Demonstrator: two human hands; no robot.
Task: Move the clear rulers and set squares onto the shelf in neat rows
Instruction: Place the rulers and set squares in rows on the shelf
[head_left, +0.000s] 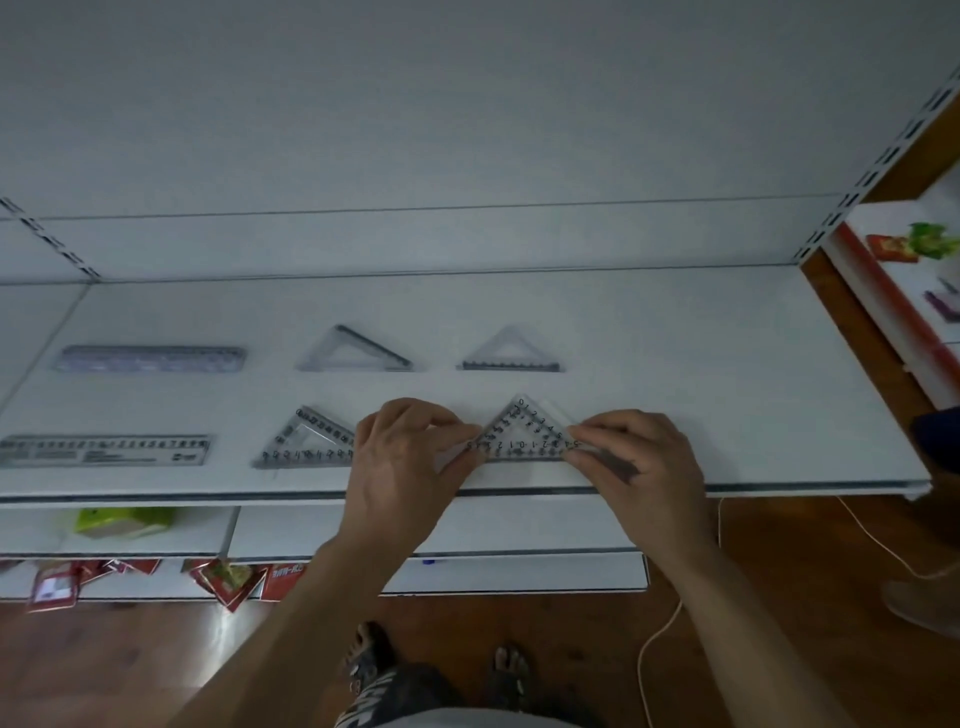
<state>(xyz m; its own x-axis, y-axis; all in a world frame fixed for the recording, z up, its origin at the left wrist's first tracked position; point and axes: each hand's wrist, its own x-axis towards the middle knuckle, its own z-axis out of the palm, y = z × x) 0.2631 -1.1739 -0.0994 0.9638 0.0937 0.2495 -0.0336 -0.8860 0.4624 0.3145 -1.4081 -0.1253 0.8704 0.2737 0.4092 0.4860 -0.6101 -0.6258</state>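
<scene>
The set square (524, 434) being placed lies flat near the front edge of the white shelf (727, 364), and every other piece can be located from it. The left hand (402, 457) pinches its left corner with fingertips, and the right hand (636, 457) pinches its right corner the same way; both hands grasp this one piece, apparently squaring it up against the front edge.

Judging by the layout, the job looks nearly done. Just left of the held set square, partly under the left hand, lies a second set square (306, 441), and further left in the same front row a clear ruler (104, 449). Directly behind the held piece sits another set square (511, 353); to the left of that, a fourth set square (356, 351), and further left again a second ruler (150, 358). That makes two rows of three, evenly spaced. What seems left is the last small alignment of the held piece and letting go.

Some things cannot be settled. No supply of unplaced rulers shows, so whether more remain is unknown. The front ruler is cut off at the picture's left edge. The back row is blurred and its markings are unreadable. The right end of the second set square is hidden by the left hand. Whether the held piece rests fully flat or is lifted slightly at the corners cannot be told.
</scene>
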